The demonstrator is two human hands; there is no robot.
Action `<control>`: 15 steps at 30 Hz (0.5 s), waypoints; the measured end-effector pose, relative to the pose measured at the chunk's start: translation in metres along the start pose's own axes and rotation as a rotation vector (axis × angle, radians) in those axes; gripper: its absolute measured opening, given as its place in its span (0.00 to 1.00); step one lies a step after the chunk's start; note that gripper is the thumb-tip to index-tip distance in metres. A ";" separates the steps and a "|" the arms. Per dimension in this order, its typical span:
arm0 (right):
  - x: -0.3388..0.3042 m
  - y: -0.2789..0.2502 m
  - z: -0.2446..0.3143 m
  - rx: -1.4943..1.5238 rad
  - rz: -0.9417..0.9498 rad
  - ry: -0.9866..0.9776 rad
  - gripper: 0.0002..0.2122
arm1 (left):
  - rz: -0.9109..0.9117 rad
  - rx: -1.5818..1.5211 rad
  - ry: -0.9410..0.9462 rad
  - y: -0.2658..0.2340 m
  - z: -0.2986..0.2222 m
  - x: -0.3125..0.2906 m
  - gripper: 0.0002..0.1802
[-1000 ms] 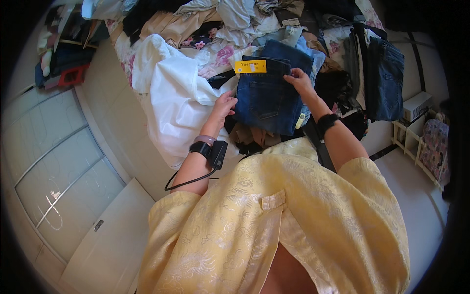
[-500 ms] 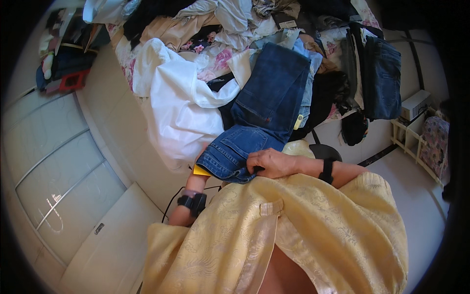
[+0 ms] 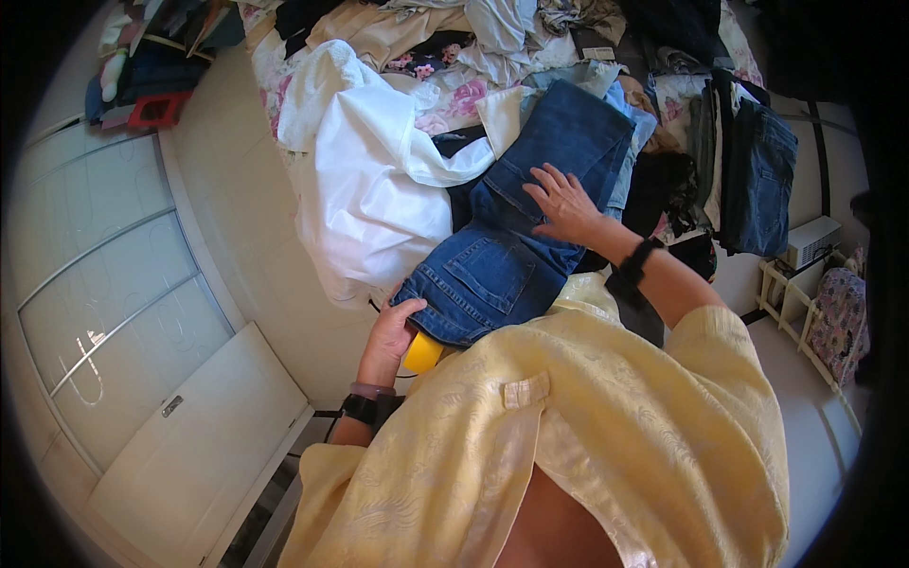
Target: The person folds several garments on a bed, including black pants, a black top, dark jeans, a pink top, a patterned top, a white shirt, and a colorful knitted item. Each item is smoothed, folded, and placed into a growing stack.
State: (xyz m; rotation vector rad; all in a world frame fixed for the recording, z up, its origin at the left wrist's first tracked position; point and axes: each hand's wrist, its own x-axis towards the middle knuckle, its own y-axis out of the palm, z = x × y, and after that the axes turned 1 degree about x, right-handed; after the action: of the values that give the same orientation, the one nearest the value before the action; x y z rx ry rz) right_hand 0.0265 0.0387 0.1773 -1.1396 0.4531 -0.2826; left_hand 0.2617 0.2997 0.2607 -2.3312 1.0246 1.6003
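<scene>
Folded dark blue jeans (image 3: pixel 488 275) lie lengthwise before me, back pocket up, waistband toward my body. My left hand (image 3: pixel 390 331) grips the waistband at its left corner, thumb on top; its other fingers are partly hidden. Under that edge pokes out a bright yellow piece (image 3: pixel 422 354) whose kind I cannot make out. With fingers spread, my right hand (image 3: pixel 565 204) is over the folded legs, seemingly resting flat on the denim. To the left of the jeans, a white garment (image 3: pixel 369 180) hangs over the edge of the bed.
A heap of mixed clothes (image 3: pixel 502 38) covers the flowered bedspread (image 3: pixel 466 95). Folded jeans (image 3: pixel 760 180) hang over its right edge beside other folded trousers. Further right is a cream rack (image 3: pixel 793 303). A pale cabinet door (image 3: pixel 199 445) stands at lower left.
My right hand has left the waistband, moved up and right, and spread over the legs. My left hand's thumb now shows on the waistband. The whole view has shifted slightly.
</scene>
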 end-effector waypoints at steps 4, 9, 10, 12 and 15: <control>0.014 0.031 -0.040 -0.152 0.126 -0.109 0.26 | 0.042 0.028 0.084 0.005 -0.006 -0.009 0.31; 0.060 -0.003 -0.107 0.265 -0.346 0.382 0.08 | -0.046 0.005 0.196 -0.017 -0.041 -0.022 0.30; 0.065 -0.020 -0.126 0.279 -0.456 0.517 0.08 | -0.122 -0.031 0.195 -0.026 -0.051 -0.024 0.29; 0.059 -0.066 -0.175 0.894 -0.508 0.817 0.10 | -0.087 -0.087 0.234 -0.047 -0.076 -0.029 0.27; 0.025 -0.106 -0.219 1.504 -0.830 0.821 0.14 | -0.109 0.036 0.330 -0.072 -0.111 -0.012 0.24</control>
State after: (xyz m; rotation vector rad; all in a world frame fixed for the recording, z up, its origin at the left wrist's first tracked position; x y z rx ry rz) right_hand -0.0561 -0.1905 0.1946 0.4072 0.2961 -1.5367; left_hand 0.3889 0.3084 0.3002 -2.6323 0.9531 1.1745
